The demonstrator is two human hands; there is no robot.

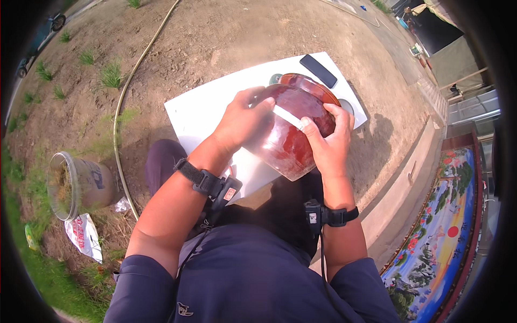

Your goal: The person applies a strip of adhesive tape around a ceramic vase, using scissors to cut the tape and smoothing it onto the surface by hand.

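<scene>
A reddish-brown glazed jar (pixel 293 153) lies tilted between my hands above a white board, its rounded side facing up and its rim away from me. A narrow white strip (pixel 288 116) crosses its side between my thumbs. My left hand (pixel 240 119) is closed at the strip's left end, its thumb and finger against the jar. My right hand (pixel 332 137) grips the jar near its rim, with the thumb at the strip's right end. A brown round piece (pixel 309 86), perhaps a lid, shows behind the jar, mostly hidden.
The white board (pixel 199 107) rests before my knees. On it are a dark phone (pixel 319 71), a green round object (pixel 276 79) and a grey disc (pixel 347 106), partly covered. A plastic bucket (pixel 97 183) stands left, near a hose (pixel 117 124). A painted panel (pixel 433 237) stands right.
</scene>
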